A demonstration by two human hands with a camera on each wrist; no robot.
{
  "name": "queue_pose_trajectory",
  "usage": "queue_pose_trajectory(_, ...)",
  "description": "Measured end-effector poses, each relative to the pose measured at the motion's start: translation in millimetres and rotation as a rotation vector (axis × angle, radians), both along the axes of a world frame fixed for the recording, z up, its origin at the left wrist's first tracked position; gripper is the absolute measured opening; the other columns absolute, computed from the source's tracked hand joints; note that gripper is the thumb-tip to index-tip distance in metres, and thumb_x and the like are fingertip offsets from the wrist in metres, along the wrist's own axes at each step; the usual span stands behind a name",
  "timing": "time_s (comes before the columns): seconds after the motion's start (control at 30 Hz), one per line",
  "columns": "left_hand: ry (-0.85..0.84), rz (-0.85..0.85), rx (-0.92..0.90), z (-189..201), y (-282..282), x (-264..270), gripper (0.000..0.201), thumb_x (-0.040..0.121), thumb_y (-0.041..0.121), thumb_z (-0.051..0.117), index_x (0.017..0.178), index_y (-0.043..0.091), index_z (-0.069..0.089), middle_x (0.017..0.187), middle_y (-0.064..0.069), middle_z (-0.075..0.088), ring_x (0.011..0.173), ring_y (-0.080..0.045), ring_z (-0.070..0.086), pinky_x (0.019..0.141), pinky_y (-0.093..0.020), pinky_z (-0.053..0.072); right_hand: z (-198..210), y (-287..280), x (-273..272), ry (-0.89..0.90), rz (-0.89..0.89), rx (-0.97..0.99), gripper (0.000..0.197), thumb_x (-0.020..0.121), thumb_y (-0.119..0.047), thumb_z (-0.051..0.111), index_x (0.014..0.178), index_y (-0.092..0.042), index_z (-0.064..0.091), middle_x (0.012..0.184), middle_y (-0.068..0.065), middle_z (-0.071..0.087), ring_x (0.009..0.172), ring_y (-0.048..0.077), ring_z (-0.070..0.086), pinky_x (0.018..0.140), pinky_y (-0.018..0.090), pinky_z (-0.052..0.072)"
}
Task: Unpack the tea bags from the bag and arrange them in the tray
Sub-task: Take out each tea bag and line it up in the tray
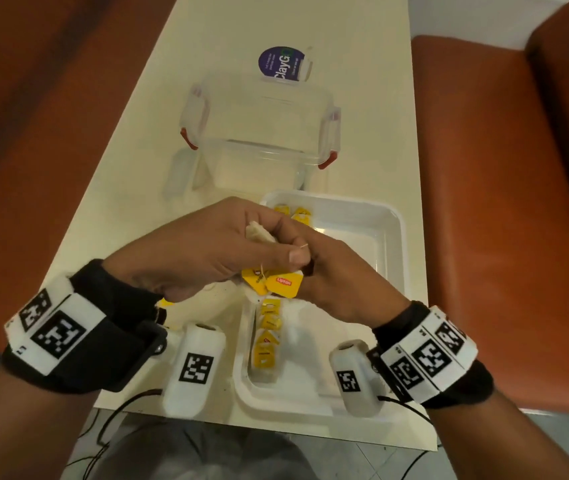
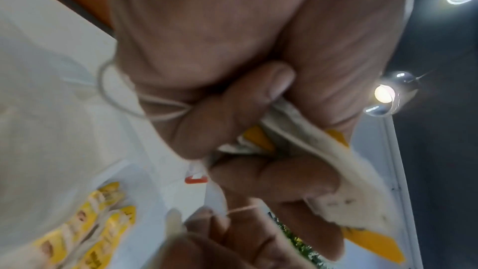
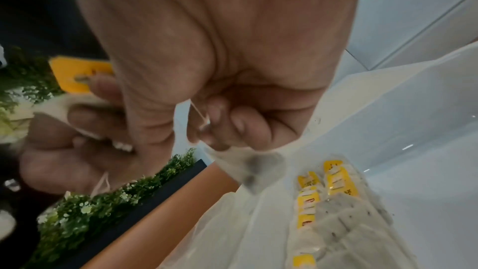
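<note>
My left hand (image 1: 234, 244) grips a small bunch of tea bags (image 2: 310, 140), pale paper pouches with yellow tags (image 1: 284, 284) hanging under the thumb. My right hand (image 1: 331, 271) touches it from the right, fingers curled, pinching a thin string (image 3: 199, 114) of one tea bag. Both hands hover over the left edge of the white tray (image 1: 397, 237). A row of yellow-tagged tea bags (image 1: 269, 337) lies along the tray's left side, under what looks like clear plastic (image 3: 232, 222). Two more tea bags (image 1: 296, 213) sit at its far left corner.
A clear plastic box (image 1: 258, 133) with red clips stands just beyond the tray, and its lid with a purple label (image 1: 283, 67) lies farther back. Orange seats (image 1: 501, 202) flank the narrow cream table (image 1: 109, 202) on both sides. Cables hang off the near edge.
</note>
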State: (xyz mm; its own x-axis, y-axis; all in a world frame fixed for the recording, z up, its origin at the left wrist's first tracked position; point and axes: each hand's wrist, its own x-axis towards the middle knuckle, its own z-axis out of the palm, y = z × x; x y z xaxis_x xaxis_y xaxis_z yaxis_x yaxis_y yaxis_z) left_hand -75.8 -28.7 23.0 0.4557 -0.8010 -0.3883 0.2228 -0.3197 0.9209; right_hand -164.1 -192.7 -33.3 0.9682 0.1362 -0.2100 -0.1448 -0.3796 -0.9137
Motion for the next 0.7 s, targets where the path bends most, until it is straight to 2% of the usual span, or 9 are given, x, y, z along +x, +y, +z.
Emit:
queue_pose_trajectory(0.07, 0.012, 0.053, -0.04, 2.8, 0.6, 5.4, 0.015, 0.075, 0.029, 0.083, 0.078, 0.018, 0.074, 0.068, -0.003, 0.064, 0.059, -0.011, 0.055, 0.051, -0.021, 0.039, -1.9, -4.5, 0.6, -0.027, -0.019, -0.141, 0.009, 0.091, -0.032, 0.071, 0.099, -0.027, 0.072, 0.082, -0.007, 0.071, 0.076, 0.014, 0.064, 0.074, 0.038, 0.053)
queue_pose_trajectory(0.13, 0.041, 0.124, -0.052, 0.0, 2.9, 11.2, 0.022, 0.069, 0.034, 0.086, 0.081, 0.019, 0.076, 0.079, -0.007, 0.067, 0.069, -0.019, 0.057, 0.062, -0.031, 0.037, -3.5, -11.4, -3.1, -0.006, -0.061, -0.13, 0.008, 0.093, -0.028, 0.069, 0.089, -0.025, 0.075, 0.068, -0.021, 0.064, 0.061, 0.002, 0.053, 0.064, 0.016, 0.041)
queue_pose_trajectory(0.17, 0.065, 0.167, -0.05, -2.4, 3.8, 12.6, 0.022, 0.068, 0.034, 0.088, 0.081, 0.02, 0.076, 0.079, -0.005, 0.069, 0.069, -0.018, 0.059, 0.063, -0.032, 0.038, -4.2, -15.5, -5.8, 0.021, -0.087, -0.1, 0.009, 0.093, -0.028, 0.069, 0.09, -0.023, 0.076, 0.067, -0.023, 0.063, 0.058, 0.001, 0.05, 0.061, 0.013, 0.037)
queue_pose_trajectory(0.33, 0.115, 0.393, 0.034, -21.0, 1.6, 5.6, 0.017, 0.069, 0.033, 0.077, 0.078, 0.02, 0.07, 0.065, 0.004, 0.065, 0.046, -0.005, 0.046, 0.038, -0.015, 0.022, -3.0, -31.8, -19.6, 0.12, -0.158, 0.083, 0.012, 0.094, -0.029, 0.066, 0.101, -0.025, 0.075, 0.079, -0.014, 0.068, 0.068, 0.008, 0.055, 0.065, 0.022, 0.045)
queue_pose_trajectory(0.43, 0.083, 0.45, 0.075, -33.1, -2.2, -3.5, 0.014, 0.073, 0.03, 0.077, 0.079, 0.019, 0.071, 0.065, 0.005, 0.066, 0.046, -0.004, 0.044, 0.038, -0.016, 0.02, -5.4, -36.0, -24.7, 0.156, -0.191, 0.16, 0.023, 0.088, -0.02, 0.058, 0.103, -0.024, 0.075, 0.089, -0.008, 0.071, 0.074, 0.008, 0.058, 0.07, 0.026, 0.049)
queue_pose_trajectory(0.5, 0.077, 0.448, 0.069, -37.7, -7.9, -12.9, 0.007, 0.081, 0.018, 0.076, 0.082, 0.014, 0.07, 0.059, 0.008, 0.066, 0.043, 0.001, 0.05, 0.037, -0.012, 0.028, -6.7, -34.2, -27.2, 0.118, -0.193, 0.119, 0.02, 0.091, -0.011, 0.061, 0.1, -0.023, 0.074, 0.086, -0.009, 0.07, 0.077, 0.011, 0.059, 0.073, 0.03, 0.05)
queue_pose_trajectory(0.6, 0.042, 0.404, 0.036, -45.5, -14.6, -27.2, 0.005, 0.082, 0.011, 0.077, 0.082, 0.009, 0.072, 0.065, 0.003, 0.07, 0.056, -0.004, 0.063, 0.051, -0.012, 0.045, -10.7, -29.5, -29.4, 0.103, -0.188, 0.141, 0.029, 0.088, -0.004, 0.069, 0.11, -0.022, 0.062, 0.07, -0.014, 0.056, 0.071, 0.015, 0.049, 0.072, 0.033, 0.044)
queue_pose_trajectory(0.67, 0.015, 0.377, 0.034, -51.7, -15.5, -31.7, 0.007, 0.078, 0.018, 0.08, 0.08, 0.014, 0.074, 0.078, -0.005, 0.074, 0.071, -0.014, 0.068, 0.066, -0.024, 0.053, -10.7, -28.0, -30.4, 0.138, -0.179, 0.251, 0.042, 0.084, -0.008, 0.072, 0.119, -0.022, 0.054, 0.069, -0.004, 0.049, 0.07, 0.021, 0.045, 0.073, 0.039, 0.042)
queue_pose_trajectory(0.7, 0.015, 0.38, 0.028, -53.8, -16.0, -33.4, 0.008, 0.076, 0.02, 0.081, 0.079, 0.016, 0.075, 0.08, -0.007, 0.074, 0.073, -0.015, 0.068, 0.067, -0.027, 0.053, -9.8, -28.2, -30.7, 0.156, -0.169, 0.304, 0.047, 0.082, -0.008, 0.071, 0.122, -0.022, 0.051, 0.072, 0.003, 0.049, 0.072, 0.026, 0.045, 0.074, 0.041, 0.043)
